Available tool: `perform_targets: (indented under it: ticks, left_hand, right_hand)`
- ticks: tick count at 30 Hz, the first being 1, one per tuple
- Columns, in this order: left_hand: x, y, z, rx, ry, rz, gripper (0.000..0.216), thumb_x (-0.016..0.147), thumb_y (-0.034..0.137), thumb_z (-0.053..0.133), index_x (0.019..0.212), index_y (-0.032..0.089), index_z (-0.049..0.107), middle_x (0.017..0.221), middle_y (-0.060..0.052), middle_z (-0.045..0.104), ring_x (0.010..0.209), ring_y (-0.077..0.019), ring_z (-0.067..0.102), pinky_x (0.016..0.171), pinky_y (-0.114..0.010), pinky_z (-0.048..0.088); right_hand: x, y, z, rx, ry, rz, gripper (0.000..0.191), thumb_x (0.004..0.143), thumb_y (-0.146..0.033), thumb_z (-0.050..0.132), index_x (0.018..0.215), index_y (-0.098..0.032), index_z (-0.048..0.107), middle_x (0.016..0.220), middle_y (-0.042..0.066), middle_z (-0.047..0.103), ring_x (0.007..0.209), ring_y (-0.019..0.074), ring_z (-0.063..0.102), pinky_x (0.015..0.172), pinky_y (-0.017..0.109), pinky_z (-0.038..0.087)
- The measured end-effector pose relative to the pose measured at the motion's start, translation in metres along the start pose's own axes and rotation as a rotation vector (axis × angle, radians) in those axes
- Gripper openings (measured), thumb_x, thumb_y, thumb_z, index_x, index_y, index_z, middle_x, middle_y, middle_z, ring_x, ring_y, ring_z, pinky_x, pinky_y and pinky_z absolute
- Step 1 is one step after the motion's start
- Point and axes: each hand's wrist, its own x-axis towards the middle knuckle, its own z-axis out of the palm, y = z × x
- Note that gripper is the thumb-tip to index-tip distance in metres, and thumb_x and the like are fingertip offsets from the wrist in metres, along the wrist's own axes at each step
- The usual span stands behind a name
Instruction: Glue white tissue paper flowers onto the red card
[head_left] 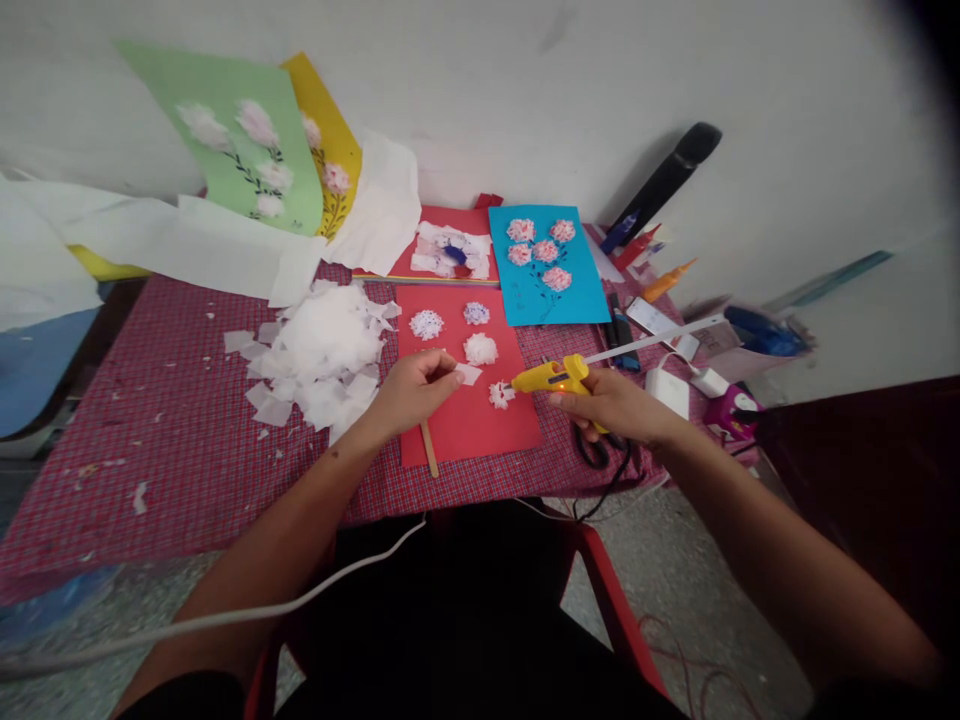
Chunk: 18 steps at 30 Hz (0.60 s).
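The left hand (411, 392) has a tight pinch on a small square of white tissue paper (469, 374), held between thumb and fingers over a red card sheet (480, 432). The right hand (604, 403) is closed in a firm grip around a yellow hot glue gun (547, 377), its nozzle pointing left and just beside a small white-and-pink tissue flower (501, 394) on the sheet. An orange light glows on the gun's body, and a long white glue stick (652, 340) runs from its rear toward the far right.

Three more tissue flowers sit on the red card sheet: a white-and-blue one (426, 324), a bluish one (475, 313) and a plain white one (480, 348). A wooden craft stick (429, 448) lies on the sheet's near left edge, under the left hand.

The desk (180, 450) is covered with a red checked cloth. Left of the sheet lies a heap of white tissue squares (326, 350). Far right of it stands a blue card with pink paper flowers (547, 265). Black-handled scissors (592, 448) lie just below the right hand, and a white power adapter (667, 390) sits to its right. Green (240, 140) and yellow (330, 150) flower cards lean against the far wall.
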Motion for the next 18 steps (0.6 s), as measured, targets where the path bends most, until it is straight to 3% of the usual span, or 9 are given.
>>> perform_targets:
  ticks: [9,18]
  left_hand:
    - [-0.0002,0.0001,-0.0002,0.004,-0.003,-0.004,0.017,0.089,0.034,0.063,0.082,0.02,0.064,0.076,-0.001,0.066,0.071,-0.0142,0.058,0.066,-0.027,0.046]
    - [-0.0003,-0.0006,0.0004,-0.003,0.002,-0.011,0.017,0.089,0.035,0.064,0.082,0.019,0.065,0.076,-0.001,0.066,0.071,-0.014,0.058,0.065,-0.027,0.046]
  right_hand:
    - [0.0014,0.0,0.0044,-0.037,-0.039,-0.021,0.05,0.087,-0.056,0.073,0.124,-0.023,0.065,0.063,-0.006,0.053,0.045,0.0099,0.052,0.041,0.023,0.044]
    - [0.0,0.0023,0.0037,-0.072,0.009,-0.036,0.048,0.088,-0.056,0.072,0.122,-0.023,0.066,0.059,-0.005,0.056,0.045,0.0115,0.053,0.042,0.023,0.042]
